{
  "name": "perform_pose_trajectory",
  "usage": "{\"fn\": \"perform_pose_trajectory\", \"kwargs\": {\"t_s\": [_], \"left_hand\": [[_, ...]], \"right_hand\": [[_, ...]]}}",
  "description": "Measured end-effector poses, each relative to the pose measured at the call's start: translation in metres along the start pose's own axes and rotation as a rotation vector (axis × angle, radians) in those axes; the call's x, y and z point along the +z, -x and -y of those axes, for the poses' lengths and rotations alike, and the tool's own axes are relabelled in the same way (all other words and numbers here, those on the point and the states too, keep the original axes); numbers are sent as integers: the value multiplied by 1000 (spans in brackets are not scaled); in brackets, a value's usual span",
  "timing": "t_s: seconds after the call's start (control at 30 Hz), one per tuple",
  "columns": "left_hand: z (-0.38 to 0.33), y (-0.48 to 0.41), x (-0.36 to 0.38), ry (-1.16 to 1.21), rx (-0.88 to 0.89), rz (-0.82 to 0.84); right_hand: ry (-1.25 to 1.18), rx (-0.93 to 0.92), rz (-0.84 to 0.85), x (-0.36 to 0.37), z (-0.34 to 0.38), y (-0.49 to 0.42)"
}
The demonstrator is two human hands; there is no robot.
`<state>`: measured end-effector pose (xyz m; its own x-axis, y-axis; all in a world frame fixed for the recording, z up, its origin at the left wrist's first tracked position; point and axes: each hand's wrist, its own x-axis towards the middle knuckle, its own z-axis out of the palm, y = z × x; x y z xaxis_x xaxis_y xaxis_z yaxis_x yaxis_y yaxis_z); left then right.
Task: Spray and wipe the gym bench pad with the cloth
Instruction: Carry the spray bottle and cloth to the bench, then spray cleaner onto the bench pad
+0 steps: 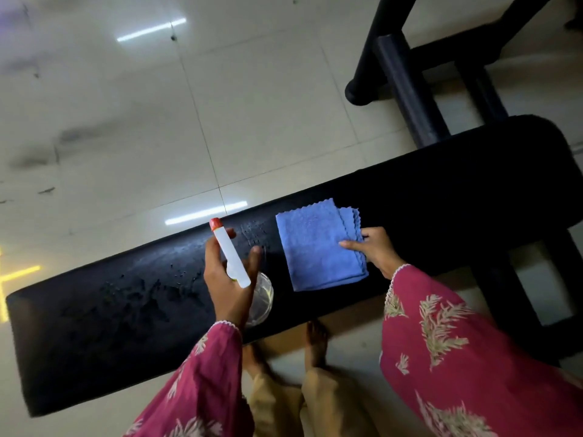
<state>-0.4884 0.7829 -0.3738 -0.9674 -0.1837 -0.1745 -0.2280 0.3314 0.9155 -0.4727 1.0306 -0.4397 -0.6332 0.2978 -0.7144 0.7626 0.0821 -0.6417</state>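
Note:
A long black bench pad (126, 310) runs from lower left to upper right, its left half speckled with wet droplets. A folded blue cloth (318, 247) lies flat on the pad's middle. My right hand (373, 250) pinches the cloth's right edge. My left hand (228, 279) grips a spray bottle (230, 253) with a white head and red nozzle tip, held just above the pad to the left of the cloth. The bottle's clear body shows below my palm.
Black tubular frame legs (407, 89) of gym equipment stand on the pale tiled floor (157, 121) beyond the pad's right end. My bare feet (315, 345) stand close against the pad's near edge.

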Motion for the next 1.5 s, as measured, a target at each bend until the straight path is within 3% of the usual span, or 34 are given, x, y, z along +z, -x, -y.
{"fn": "perform_pose_trajectory", "kwargs": {"t_s": [0.1, 0.23, 0.3, 0.57, 0.7, 0.83, 0.93, 1.1, 1.33, 1.5], "left_hand": [[0, 0, 2, 8, -15, 4], [1, -3, -1, 21, -27, -3], [2, -1, -6, 19, -43, -16], [5, 12, -76, 71, -140, -171], [29, 15, -155, 54, -224, -295], [80, 17, -239, 21, -395, -403], [115, 15, -288, 71, -557, -383], [158, 25, -341, 137, -757, -119], [168, 36, -338, -7, -720, 90], [159, 35, -323, -10, -694, 108]], "right_hand": [[26, 14, -76, -2, 1, -1], [173, -59, -415, 3, 5, 10], [254, -136, -508, 12, 7, 24], [656, -465, -137, 126, 13, 83], [857, -574, 171, 212, 21, 115], [1123, -638, 349, 294, 19, 133], [1250, -577, 340, 328, 17, 136], [1354, -501, 254, 354, 0, 135], [1377, -526, 186, 357, -6, 136], [1358, -554, 211, 351, -8, 133]]}}
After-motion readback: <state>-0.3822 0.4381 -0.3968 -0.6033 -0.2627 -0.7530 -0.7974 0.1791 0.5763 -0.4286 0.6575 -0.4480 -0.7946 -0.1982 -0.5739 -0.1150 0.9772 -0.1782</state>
